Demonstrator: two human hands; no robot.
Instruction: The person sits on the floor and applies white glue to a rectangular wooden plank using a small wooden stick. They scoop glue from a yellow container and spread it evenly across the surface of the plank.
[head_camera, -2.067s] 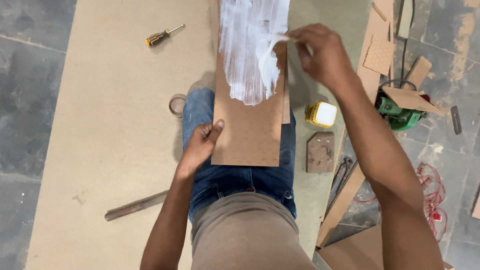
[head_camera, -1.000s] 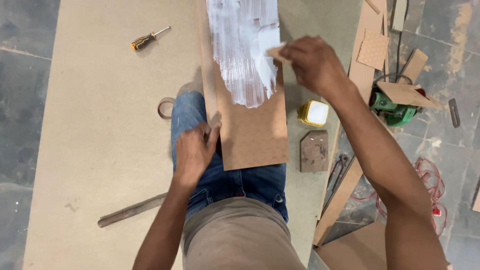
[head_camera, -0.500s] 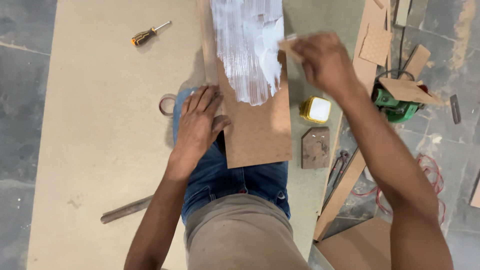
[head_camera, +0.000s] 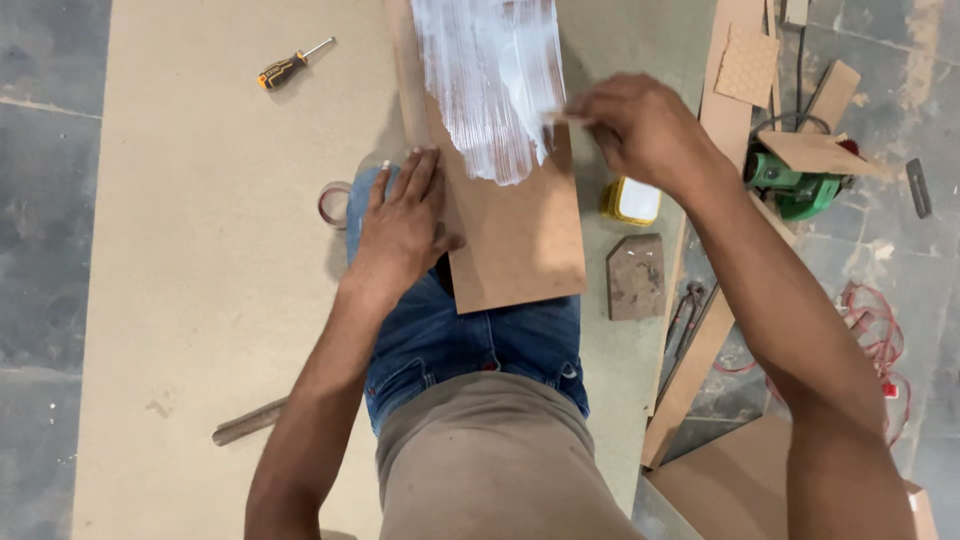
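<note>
A brown board (head_camera: 520, 235) lies across my knee, its far half smeared with white glue (head_camera: 490, 80). My left hand (head_camera: 402, 225) lies flat with fingers spread against the board's left edge, thumb resting on the board. My right hand (head_camera: 640, 125) pinches a small flat scraper piece (head_camera: 562, 118) whose tip touches the right side of the white glue. A narrower strip (head_camera: 405, 75) shows under the board's left side.
A large beige sheet (head_camera: 220, 280) covers the floor. On it lie a yellow-handled screwdriver (head_camera: 290, 66), a tape roll (head_camera: 335, 203), a long stick (head_camera: 250, 422), a yellow glue tub (head_camera: 632, 200) and a brown offcut (head_camera: 636, 277). A green power tool (head_camera: 790, 185), board scraps and red wire (head_camera: 875, 340) sit at right.
My left hand left the board's near left edge, moved up and now lies flat beside it. My right hand drew the scraper back down over the glue. The board shifted slightly.
</note>
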